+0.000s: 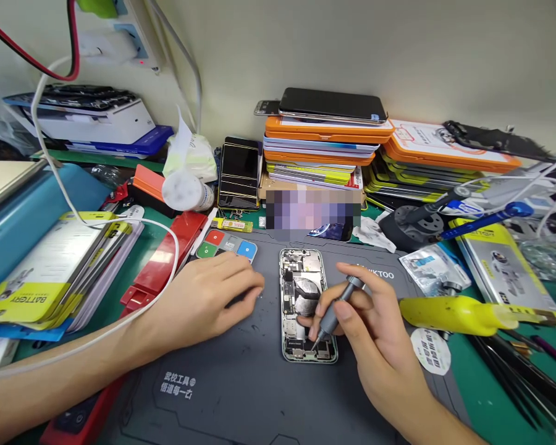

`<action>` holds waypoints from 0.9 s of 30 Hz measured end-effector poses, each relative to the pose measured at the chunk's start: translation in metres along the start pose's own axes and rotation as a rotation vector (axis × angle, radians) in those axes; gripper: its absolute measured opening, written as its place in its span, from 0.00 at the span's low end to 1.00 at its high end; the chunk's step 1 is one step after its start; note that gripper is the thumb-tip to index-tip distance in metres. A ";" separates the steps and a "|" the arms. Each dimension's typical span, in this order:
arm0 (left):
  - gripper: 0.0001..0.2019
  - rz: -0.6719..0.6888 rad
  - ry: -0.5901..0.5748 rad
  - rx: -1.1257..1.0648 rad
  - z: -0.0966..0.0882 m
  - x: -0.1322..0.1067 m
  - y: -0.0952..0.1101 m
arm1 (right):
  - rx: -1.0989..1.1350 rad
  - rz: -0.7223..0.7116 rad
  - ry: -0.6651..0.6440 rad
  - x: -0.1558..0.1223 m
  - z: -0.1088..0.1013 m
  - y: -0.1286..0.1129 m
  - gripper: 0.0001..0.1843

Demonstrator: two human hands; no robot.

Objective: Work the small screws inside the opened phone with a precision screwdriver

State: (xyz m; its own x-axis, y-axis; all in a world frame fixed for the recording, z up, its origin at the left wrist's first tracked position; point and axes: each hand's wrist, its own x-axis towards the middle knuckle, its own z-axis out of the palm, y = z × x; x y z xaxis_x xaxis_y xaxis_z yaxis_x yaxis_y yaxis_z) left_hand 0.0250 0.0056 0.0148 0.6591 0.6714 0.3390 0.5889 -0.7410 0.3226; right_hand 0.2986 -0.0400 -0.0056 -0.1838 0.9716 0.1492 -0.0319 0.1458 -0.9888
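Observation:
An opened smartphone (301, 303) with its inner parts bare lies on a dark grey work mat (222, 383). My right hand (375, 327) is closed around a grey precision screwdriver (332, 315). The driver leans over the phone, its tip at the lower end near the bottom parts; whether it touches a screw is too small to tell. To the left of the phone, my left hand (213, 293) rests on the mat, fingers curled and thumb close to the index finger, with nothing visible in it. Just beyond it sits a small tray with coloured squares (227, 245), partly hidden by the hand.
Stacked orange and yellow boxes (324, 133) stand against the wall. A red device (167, 262) and battery packs (50, 272) are on the left. A white cable (173, 247) crosses my left forearm. On the right lie a yellow bottle (445, 314), tweezers (500, 377) and a tool holder (410, 225).

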 end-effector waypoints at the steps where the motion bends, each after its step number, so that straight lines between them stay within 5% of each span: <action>1: 0.09 0.059 -0.013 0.002 -0.001 0.000 0.003 | 0.011 0.008 -0.010 0.000 0.000 0.000 0.18; 7: 0.12 0.294 -0.125 0.100 -0.003 -0.001 0.016 | 0.044 0.043 -0.032 -0.001 -0.001 0.003 0.19; 27: 0.10 0.231 0.082 -0.075 0.001 -0.001 0.014 | 0.183 0.202 0.065 0.001 -0.002 -0.004 0.20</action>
State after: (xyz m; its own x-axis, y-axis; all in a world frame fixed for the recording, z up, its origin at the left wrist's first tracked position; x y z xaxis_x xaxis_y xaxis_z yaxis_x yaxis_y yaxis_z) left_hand 0.0329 -0.0056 0.0177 0.7299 0.4856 0.4811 0.3888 -0.8738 0.2920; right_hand 0.3009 -0.0393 -0.0014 -0.1408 0.9884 -0.0576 -0.1788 -0.0826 -0.9804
